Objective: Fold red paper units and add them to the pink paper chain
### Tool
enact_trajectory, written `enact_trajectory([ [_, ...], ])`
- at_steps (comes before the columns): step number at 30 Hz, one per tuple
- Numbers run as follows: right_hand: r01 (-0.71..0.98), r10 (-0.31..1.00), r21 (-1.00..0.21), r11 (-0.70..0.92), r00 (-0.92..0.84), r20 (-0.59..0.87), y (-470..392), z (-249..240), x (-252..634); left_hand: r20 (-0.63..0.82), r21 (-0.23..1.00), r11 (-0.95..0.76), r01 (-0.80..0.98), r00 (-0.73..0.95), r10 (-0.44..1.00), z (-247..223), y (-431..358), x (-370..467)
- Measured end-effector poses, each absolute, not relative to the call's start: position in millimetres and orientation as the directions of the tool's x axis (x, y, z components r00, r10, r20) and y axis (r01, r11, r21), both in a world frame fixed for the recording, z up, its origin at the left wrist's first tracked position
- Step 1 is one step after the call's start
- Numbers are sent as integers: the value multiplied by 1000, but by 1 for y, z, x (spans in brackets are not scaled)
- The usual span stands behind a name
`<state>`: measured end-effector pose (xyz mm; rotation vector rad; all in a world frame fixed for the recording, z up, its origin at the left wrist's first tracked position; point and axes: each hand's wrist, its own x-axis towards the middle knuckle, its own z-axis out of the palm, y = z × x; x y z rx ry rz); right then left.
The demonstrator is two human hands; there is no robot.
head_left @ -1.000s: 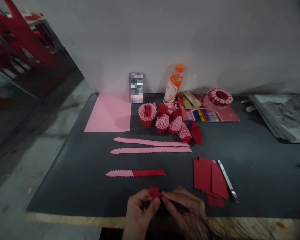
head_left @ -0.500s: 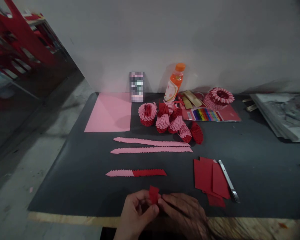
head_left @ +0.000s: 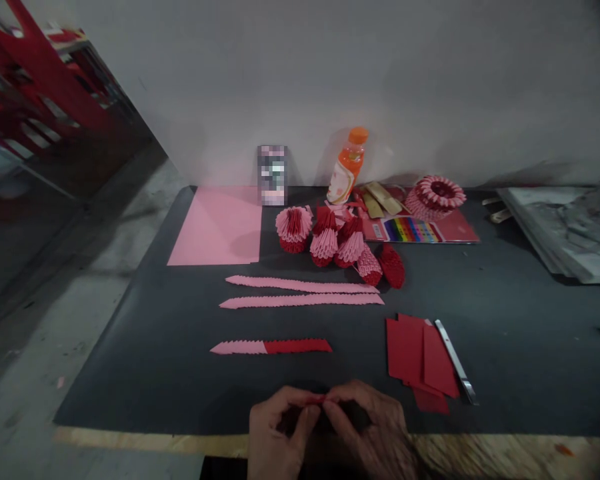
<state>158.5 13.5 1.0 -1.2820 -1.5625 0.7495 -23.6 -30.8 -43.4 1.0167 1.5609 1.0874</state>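
Observation:
A small piece of red paper (head_left: 316, 400) is pinched between both hands at the table's front edge, mostly covered by the fingertips. My left hand (head_left: 283, 427) grips its left side with thumb and forefinger. On its right side, my right hand (head_left: 367, 420) holds it the same way. Just beyond the hands lies a pink and red strip of interlocked folded paper (head_left: 295, 345). Red paper rectangles (head_left: 405, 350) overlap to the right, with a silver metal tool (head_left: 455, 361) along their right side.
Two pink folded strips (head_left: 300, 301) lie mid-table. Behind are pink sheets (head_left: 217, 227), a phone (head_left: 273, 177), an orange bottle (head_left: 349, 167), several red-and-pink paper pieces (head_left: 324, 243) and a round paper ring (head_left: 437, 198). Papers (head_left: 555, 227) sit at right.
The red paper was upright and now lies low and narrow between the fingertips. My right hand has turned, its fingers curling in to meet my left hand's.

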Motion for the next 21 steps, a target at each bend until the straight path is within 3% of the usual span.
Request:
enact_trajectory([
  [5,393,931,-851,348,-36,363,2,-10,155,-189,975,211,62,-262,946,-42,-26,-16],
  [9,444,935,-826,347,-96,340,-3,-15,156,-196,965,243,102,-336,921,-30,-24,-14],
  [15,426,932,-838,340,-34,361,-2,-11,156,-203,962,239,136,-231,951,-41,-24,-27],
  [21,371,911,-845,385,-5,413,6,-7,147,-125,980,160,119,-258,958,-50,-25,-23],
])
